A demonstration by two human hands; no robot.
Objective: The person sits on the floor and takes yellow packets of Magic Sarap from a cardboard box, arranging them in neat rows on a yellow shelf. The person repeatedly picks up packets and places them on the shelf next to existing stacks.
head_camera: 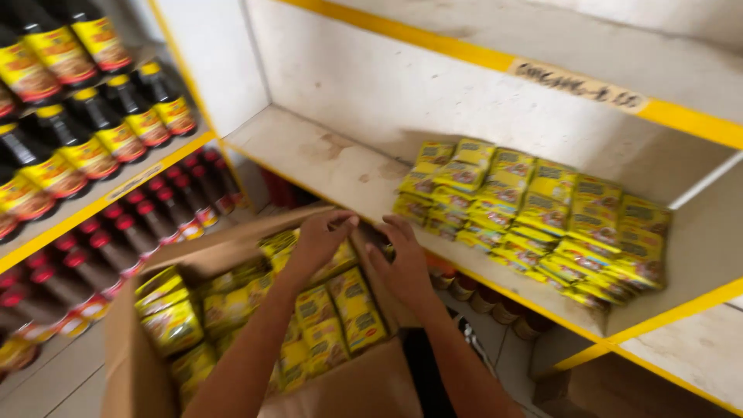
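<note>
Small yellow packets point(333, 317) with red and green print lie crowded, mostly flat and overlapping, inside an open brown cardboard box point(364, 387); the packets at the box's 12 o'clock end sit beneath both hands.

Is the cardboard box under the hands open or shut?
Open. The cardboard box has its flaps spread, and yellow packets show inside. Both the left hand and the right hand reach into it.

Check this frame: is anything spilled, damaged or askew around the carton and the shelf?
Nothing is spilled or torn. The shelf board has brownish stains on its bare left part. The yellow packets on it lie in loosely leaning rows, not squared. Both hands, left hand and right hand, reach into the open carton of similar packets.
</note>
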